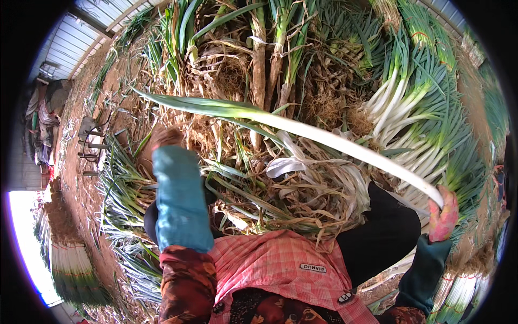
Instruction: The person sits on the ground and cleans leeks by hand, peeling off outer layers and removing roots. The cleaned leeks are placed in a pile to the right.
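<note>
A long, peeled Welsh onion (323, 135) stretches across the view, its green leaves pointing left and its white shank bending down to the right. Its white end is gripped by my right hand (443, 214), which wears a pink and yellow stained glove. Motion blurs my left hand (168, 137), off to the left just below the leaf end; its fingers cannot be made out, nor whether it holds anything. Ahead of me stand unpeeled Welsh onions (259, 73) with dry brown skins and roots. Stripped dry husks (323, 198) are heaped between my legs.
At right lies a long pile of peeled Welsh onions (408, 121). Banded bundles (75, 267) stand at lower left, others (463, 291) at lower right. More green onions (125, 202) lie beside my left leg. A small metal frame (93, 141) rests on the littered dirt floor (73, 162).
</note>
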Available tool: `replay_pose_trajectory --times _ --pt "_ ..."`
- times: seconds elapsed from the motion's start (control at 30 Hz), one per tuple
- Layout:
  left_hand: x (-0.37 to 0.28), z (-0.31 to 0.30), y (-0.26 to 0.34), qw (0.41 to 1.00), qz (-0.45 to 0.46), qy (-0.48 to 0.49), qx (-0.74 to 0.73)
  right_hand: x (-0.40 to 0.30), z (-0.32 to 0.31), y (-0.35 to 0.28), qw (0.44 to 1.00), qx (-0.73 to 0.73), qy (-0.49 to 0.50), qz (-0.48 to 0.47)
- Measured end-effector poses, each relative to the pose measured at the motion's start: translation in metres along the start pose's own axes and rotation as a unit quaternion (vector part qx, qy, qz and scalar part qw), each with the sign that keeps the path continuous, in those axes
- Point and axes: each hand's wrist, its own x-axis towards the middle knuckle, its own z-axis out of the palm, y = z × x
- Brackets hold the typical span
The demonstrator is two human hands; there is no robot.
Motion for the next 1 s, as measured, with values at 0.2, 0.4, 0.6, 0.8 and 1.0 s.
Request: replay_pose_trajectory --times 0.2,0.4,0.6,0.8,1.0 --pt "-0.027 0.005 -0.055 0.999 -0.048 -0.022 -0.004 0.007 -0.007 -0.005 0.996 -0.049 0.051 -0.049" --pt "-0.108 0.114 -0.103 0.971 -0.114 -0.197 -0.078 0.000 0.011 0.022 0.997 0.011 0.077 -0.007" --pt "-0.239 0.202 -0.043 0.713 0.074 -0.670 0.191 -0.072 0.151 0.145 0.760 0.417 0.113 0.485" --pt "-0.192 0.157 -0.063 0.720 -0.005 -0.602 0.345 0.007 0.209 0.133 0.671 0.529 -0.116 0.506" --pt "-0.122 0.073 -0.058 0.744 -0.075 -0.438 0.499 0.105 0.194 0.068 0.849 0.125 -0.491 0.152"
